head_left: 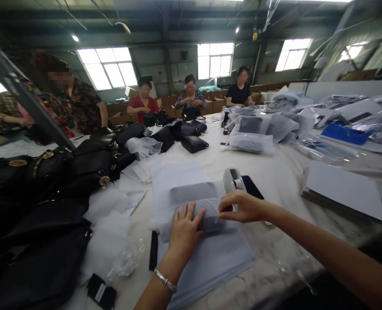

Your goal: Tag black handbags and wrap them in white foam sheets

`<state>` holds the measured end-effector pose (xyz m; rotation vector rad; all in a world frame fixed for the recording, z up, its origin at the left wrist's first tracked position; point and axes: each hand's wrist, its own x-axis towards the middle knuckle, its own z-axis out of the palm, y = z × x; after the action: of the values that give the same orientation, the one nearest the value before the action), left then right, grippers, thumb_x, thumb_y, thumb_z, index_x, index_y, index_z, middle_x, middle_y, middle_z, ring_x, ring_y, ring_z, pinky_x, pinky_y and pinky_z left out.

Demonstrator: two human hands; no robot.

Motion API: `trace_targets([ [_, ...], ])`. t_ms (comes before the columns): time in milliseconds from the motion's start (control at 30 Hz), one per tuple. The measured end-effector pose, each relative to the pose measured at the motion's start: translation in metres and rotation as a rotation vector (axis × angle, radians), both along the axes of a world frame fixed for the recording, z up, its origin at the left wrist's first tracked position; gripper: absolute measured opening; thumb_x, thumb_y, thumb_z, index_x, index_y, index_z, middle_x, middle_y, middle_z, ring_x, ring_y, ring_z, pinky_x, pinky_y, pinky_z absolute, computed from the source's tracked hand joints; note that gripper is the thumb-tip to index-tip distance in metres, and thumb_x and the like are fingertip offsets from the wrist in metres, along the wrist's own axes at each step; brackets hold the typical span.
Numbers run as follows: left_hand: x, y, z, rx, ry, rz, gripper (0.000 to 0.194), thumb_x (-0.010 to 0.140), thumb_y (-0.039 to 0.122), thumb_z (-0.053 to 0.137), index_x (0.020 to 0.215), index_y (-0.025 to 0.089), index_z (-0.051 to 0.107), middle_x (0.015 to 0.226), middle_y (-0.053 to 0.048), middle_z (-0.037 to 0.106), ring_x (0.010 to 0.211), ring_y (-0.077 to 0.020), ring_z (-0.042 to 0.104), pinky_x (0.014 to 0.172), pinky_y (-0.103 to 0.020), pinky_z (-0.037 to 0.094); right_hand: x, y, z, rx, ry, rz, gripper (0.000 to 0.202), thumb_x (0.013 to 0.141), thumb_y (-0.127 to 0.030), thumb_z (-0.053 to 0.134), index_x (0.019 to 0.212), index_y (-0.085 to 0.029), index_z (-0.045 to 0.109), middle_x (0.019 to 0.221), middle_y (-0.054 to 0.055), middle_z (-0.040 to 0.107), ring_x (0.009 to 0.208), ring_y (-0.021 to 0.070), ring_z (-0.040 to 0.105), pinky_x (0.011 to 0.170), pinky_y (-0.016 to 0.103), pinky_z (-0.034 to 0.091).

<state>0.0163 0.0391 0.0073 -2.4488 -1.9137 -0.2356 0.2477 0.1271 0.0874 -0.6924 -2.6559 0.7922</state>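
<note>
A dark flat item wrapped in a translucent white sheet, the package, lies on a stack of pale tissue sheets. My left hand rests on the package with its fingers spread, pressing the wrap flat. At the package's right end is my right hand, its thumb and fingers closed together. Whatever they pinch is hidden or too small to name. Just behind my right hand stands a white tape dispenser, beside a dark phone-like slab.
Black handbags are heaped at the left. Wrapped packages and clear plastic bags pile up at the back right. A stack of white boards lies on the right. Several co-workers handle bags across the white table.
</note>
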Motion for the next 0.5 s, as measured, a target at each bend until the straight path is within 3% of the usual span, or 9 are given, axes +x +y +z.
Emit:
trace_targets([
  [100, 0.0, 0.001, -0.002, -0.017, -0.014, 0.005, 0.066, 0.085, 0.033, 0.067, 0.143, 0.041, 0.037, 0.156, -0.006, 0.035, 0.142, -0.0333, 0.031, 0.11, -0.058, 0.033, -0.027, 0.04, -0.009, -0.013, -0.119, 0.096, 0.026, 0.084, -0.042, 0.063, 0.082, -0.018, 0.074, 0.066, 0.0, 0.067, 0.058, 0.0112, 0.058, 0.055, 0.02, 0.041],
  [233, 0.0, 0.004, -0.004, -0.025, -0.032, 0.015, 0.068, 0.084, 0.034, 0.069, 0.143, 0.043, 0.038, 0.156, -0.005, 0.034, 0.142, -0.0333, 0.032, 0.111, -0.058, 0.033, -0.047, 0.077, -0.017, 0.081, -0.263, 0.108, 0.017, 0.078, -0.036, 0.069, 0.076, -0.021, 0.074, 0.062, -0.002, 0.067, 0.055, 0.0112, 0.057, 0.052, 0.021, 0.035],
  [400, 0.001, 0.006, -0.008, -0.032, -0.051, 0.022, 0.067, 0.083, 0.035, 0.07, 0.142, 0.044, 0.039, 0.156, -0.004, 0.033, 0.142, -0.0335, 0.031, 0.111, -0.059, 0.033, -0.058, 0.091, -0.011, 0.21, -0.387, 0.11, 0.015, 0.073, -0.04, 0.073, 0.072, -0.025, 0.075, 0.063, -0.001, 0.07, 0.056, 0.0144, 0.058, 0.052, 0.024, 0.031],
  [500, 0.001, 0.007, -0.008, -0.027, -0.06, 0.021, 0.068, 0.082, 0.035, 0.071, 0.142, 0.044, 0.039, 0.156, -0.005, 0.034, 0.142, -0.0336, 0.031, 0.111, -0.059, 0.033, -0.063, 0.097, -0.01, 0.327, -0.492, 0.051, 0.031, 0.068, -0.053, 0.075, 0.072, -0.023, 0.075, 0.063, 0.004, 0.07, 0.059, 0.0186, 0.061, 0.053, 0.026, 0.031],
])
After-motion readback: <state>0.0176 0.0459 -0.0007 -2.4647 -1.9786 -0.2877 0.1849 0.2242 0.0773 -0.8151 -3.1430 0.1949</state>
